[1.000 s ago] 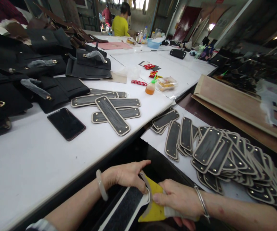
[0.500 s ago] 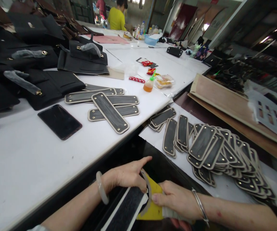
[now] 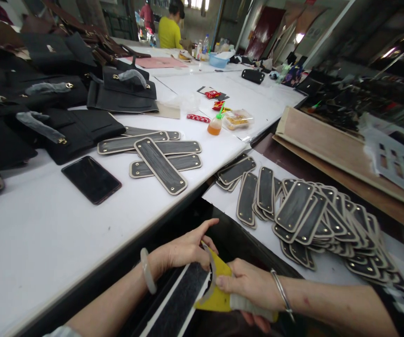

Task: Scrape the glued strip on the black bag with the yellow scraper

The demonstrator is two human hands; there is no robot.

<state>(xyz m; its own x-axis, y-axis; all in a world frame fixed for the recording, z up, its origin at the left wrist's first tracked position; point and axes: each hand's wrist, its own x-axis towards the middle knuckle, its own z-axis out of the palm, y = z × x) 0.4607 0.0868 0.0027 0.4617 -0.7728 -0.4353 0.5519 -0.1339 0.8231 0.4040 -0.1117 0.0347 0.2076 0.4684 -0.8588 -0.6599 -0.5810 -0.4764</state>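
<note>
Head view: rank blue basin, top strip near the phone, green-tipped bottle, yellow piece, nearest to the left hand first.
1. Yellow piece, in the right hand
2. Top strip, ahead
3. Green-tipped bottle, farther ahead
4. Blue basin, far back

On the left hand (image 3: 183,249), the extended finger pointed higher and another had emerged behind the yellow tool (image 3: 220,300). The right hand (image 3: 253,283) had shifted slightly leftward with it. The black strip (image 3: 178,299) showed less of its pale end.
</note>
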